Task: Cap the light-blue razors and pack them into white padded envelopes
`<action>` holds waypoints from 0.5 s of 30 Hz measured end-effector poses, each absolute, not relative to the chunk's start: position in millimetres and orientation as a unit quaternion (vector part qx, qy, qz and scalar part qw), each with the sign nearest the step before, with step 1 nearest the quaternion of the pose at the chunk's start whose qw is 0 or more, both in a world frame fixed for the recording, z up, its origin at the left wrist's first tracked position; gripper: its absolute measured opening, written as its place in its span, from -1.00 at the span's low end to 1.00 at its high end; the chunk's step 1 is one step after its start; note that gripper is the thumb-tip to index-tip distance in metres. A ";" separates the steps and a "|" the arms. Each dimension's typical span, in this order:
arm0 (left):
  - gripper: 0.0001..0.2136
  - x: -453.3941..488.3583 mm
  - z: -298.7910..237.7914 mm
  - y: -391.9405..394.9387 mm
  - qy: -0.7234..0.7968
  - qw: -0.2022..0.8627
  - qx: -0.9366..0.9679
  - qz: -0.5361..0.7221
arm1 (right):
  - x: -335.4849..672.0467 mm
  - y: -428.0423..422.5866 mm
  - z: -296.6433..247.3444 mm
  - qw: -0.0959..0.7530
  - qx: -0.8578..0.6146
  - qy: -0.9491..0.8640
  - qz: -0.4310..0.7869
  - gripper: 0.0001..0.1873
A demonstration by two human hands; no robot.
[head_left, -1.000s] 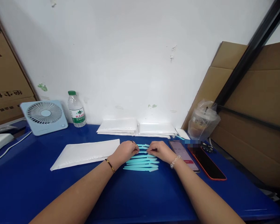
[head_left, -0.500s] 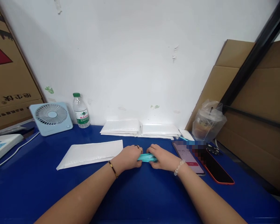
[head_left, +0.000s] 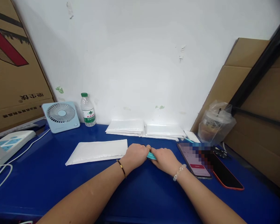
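Observation:
Both my hands meet at the middle of the blue table (head_left: 142, 193). My left hand (head_left: 136, 154) and my right hand (head_left: 164, 159) are closed around a bundle of thin teal sticks (head_left: 151, 156), pressed together between them. Only a short stretch of the bundle shows between the fingers. A white padded envelope (head_left: 99, 151) lies flat just left of my left hand. A gold bangle sits on my left wrist and a bead bracelet on my right.
Two stacks of white envelopes (head_left: 146, 128) lie against the wall. Two phones (head_left: 194, 159) (head_left: 226, 174) lie to the right, beside a bagged drink cup (head_left: 216, 123). A small fan (head_left: 61, 115), water bottle (head_left: 88, 110) and white device (head_left: 7, 144) are at left. Cardboard boxes (head_left: 259, 124) flank both sides.
The teal sticks were spread out in a row on the table; my hands have gathered them into one tight bundle. The view has shifted a little to the left.

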State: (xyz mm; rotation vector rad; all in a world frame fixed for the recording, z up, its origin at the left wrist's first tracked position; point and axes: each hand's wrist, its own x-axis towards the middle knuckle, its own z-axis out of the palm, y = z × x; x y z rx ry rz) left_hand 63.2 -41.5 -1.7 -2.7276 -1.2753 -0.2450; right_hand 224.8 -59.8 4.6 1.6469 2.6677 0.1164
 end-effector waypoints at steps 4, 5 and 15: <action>-0.78 54.0 18.8 -43.1 -0.418 0.048 -0.892 -0.163 | 225.1 -54.4 -1.5 -0.082 0.549 0.832 0.015 -0.82; -0.63 49.7 25.7 -43.5 -0.412 0.035 -0.885 -0.215 | 226.0 -52.2 -3.6 -0.115 0.556 0.823 -0.006 -0.84; -0.61 87.8 75.5 -39.4 -0.314 -0.453 -0.574 -0.606 | 212.0 -52.4 -15.5 -0.442 0.465 0.703 -0.308 -0.70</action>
